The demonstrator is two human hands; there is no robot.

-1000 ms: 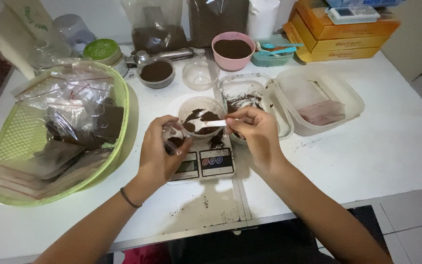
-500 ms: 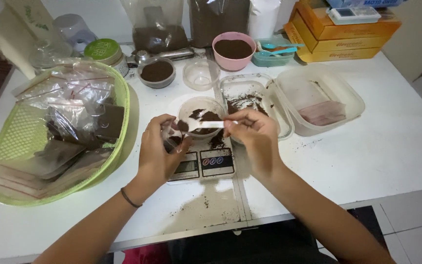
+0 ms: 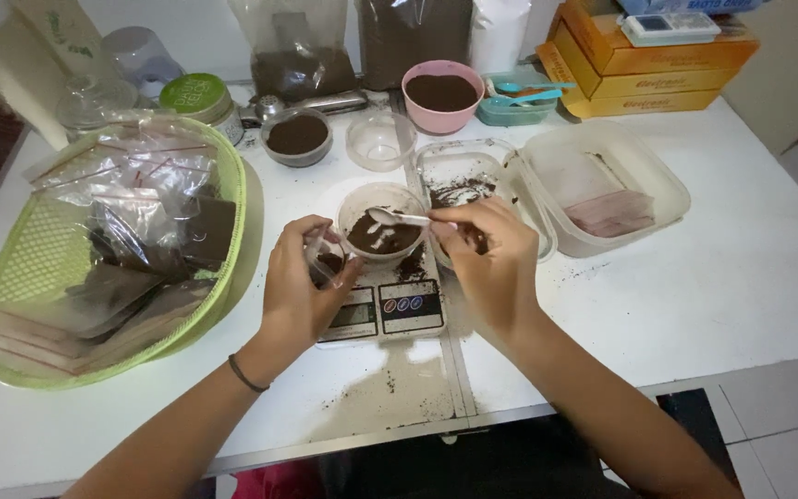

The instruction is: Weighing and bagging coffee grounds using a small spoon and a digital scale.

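Over on the left, a lime-green plastic mesh basket (image 3: pixel 11 268) sits on the white worktop (image 3: pixel 741 277), heaped with clear plastic packets (image 3: pixel 131 185) too jumbled to count; its rim runs close to the worktop's near edge.

Next comes the left hand (image 3: pixel 299 282), fingers curled shut around a small clear pouch (image 3: pixel 323 257) with dark powder in it, held just beside the scale's left side. A thin dark band circles that wrist.

At centre, one small digital kitchen scale (image 3: pixel 385 310) carries one round white plastic tub (image 3: pixel 382 226) of dark brown powder. A small white plastic spoon (image 3: pixel 397 219) lies nearly level over the tub, long axis running left to right, bowl pointing left toward the pouch, handle pointing right. The right hand (image 3: pixel 491 268) pinches that handle between fingertips and thumb, closed on it.

Loose powder is scattered before the scale, toward the near edge.

Behind, from left to right: one small clear bowl (image 3: pixel 297 139) of powder, one clear bowl (image 3: pixel 380 140) without powder, one pink bowl (image 3: pixel 442 94) of powder. Two clear rectangular plastic containers stand right of the tub, the nearer container (image 3: pixel 459 171) dusted with powder, the farther container (image 3: pixel 639 176) holding pale flat packets.

Rightward the worktop lies open out to its right edge, the widest bare stretch. Stacked orange cardboard boxes (image 3: pixel 657 65) fill the far right corner.
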